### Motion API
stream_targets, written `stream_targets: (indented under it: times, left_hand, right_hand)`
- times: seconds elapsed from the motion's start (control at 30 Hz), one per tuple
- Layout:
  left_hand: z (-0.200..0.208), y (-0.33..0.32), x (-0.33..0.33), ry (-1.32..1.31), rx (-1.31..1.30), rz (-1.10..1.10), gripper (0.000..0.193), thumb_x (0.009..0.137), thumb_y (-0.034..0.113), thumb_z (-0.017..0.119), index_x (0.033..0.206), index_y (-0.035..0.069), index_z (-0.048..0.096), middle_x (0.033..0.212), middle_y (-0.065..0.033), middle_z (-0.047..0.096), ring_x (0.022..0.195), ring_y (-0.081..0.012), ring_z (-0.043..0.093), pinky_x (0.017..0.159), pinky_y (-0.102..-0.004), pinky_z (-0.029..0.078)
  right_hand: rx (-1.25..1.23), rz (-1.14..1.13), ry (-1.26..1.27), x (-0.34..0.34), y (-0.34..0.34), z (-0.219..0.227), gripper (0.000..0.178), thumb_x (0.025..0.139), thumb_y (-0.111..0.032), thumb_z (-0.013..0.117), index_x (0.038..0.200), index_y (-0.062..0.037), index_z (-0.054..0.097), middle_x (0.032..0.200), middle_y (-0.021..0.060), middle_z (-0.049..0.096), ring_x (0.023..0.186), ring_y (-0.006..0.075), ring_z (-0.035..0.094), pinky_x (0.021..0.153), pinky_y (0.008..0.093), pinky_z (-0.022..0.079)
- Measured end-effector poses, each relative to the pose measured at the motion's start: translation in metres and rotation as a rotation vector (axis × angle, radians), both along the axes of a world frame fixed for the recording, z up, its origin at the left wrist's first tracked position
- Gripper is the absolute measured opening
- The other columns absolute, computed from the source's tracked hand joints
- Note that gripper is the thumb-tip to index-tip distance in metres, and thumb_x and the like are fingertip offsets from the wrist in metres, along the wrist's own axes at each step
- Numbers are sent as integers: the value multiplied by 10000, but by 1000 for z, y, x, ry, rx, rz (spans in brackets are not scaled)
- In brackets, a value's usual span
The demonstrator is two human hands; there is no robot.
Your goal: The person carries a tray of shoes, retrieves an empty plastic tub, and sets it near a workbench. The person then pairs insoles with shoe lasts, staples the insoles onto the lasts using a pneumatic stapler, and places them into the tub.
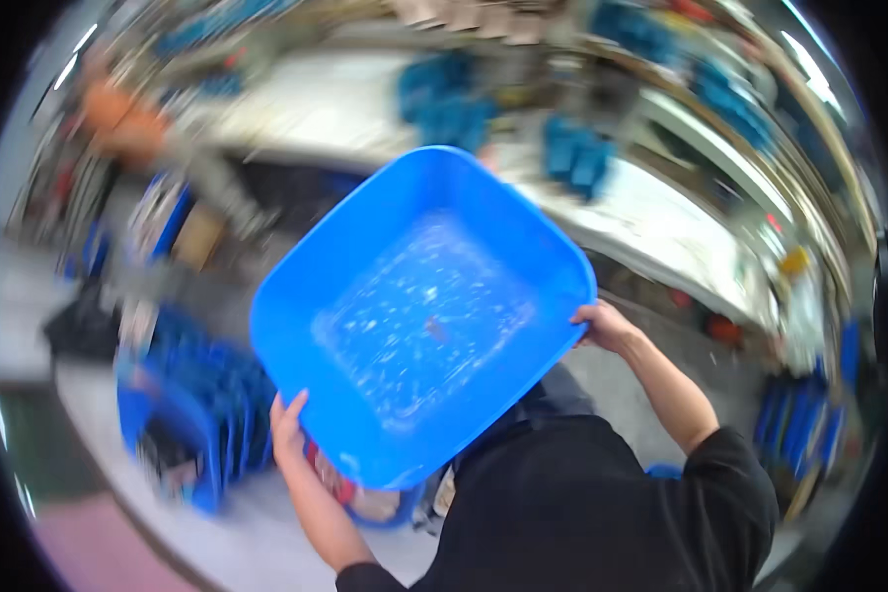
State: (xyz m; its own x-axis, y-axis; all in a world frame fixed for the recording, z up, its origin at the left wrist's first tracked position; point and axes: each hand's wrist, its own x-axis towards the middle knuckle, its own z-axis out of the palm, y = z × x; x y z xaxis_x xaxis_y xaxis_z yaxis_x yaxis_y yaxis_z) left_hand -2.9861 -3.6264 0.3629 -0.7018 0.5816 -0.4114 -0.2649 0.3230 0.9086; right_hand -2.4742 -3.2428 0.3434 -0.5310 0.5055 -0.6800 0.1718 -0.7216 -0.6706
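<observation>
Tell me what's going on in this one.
A person in a black top is holding a large blue tub up in front of them. The left hand grips its lower-left edge, and the right hand grips its right edge. Whitish marks speckle the tub's bottom. Beyond it, a long white surface bears blurred teal items.

You're in a plain black top (582,513), softly creased; short, loose right sleeve (735,493) ending near the elbow. Dark lower garment (562,393), blurred. Your left hand (287,430), right hand (610,328) and forearms (669,383) are bare.
</observation>
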Motion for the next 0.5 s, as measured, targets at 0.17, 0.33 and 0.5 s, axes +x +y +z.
stream_targets:
  times: [0.17, 0.33, 0.5]
  left_hand:
    - [-70, -24, 18, 53, 205, 10, 548, 837, -1, 736, 1345, -54, 536, 1231, -160, 649, 1076, -251, 642, 959, -392, 522]
    - [-51, 63, 0, 3, 165, -154, 534, 803, 31, 786, 1284, -65, 575, 1137, -136, 686, 1004, -210, 653, 903, -344, 525]
    - [-106, 280, -3, -191, 227, -322, 502, 790, -9, 772, 1258, -23, 592, 1130, -128, 696, 1011, -221, 678, 900, -366, 557]
  right_hand:
    - [74, -24, -27, 3, -34, -72, 154, 824, -147, 638, 915, -24, 623, 737, 101, 682, 559, 211, 660, 469, 298, 495]
    - [199, -274, -260, 22, -28, -27, 196, 870, -168, 662, 1015, -39, 634, 794, 47, 655, 599, 132, 595, 528, 288, 455]
    - [203, -499, -187, 72, 92, -79, 379, 872, -146, 666, 1212, 6, 596, 1061, 117, 689, 929, 250, 692, 813, 418, 583]
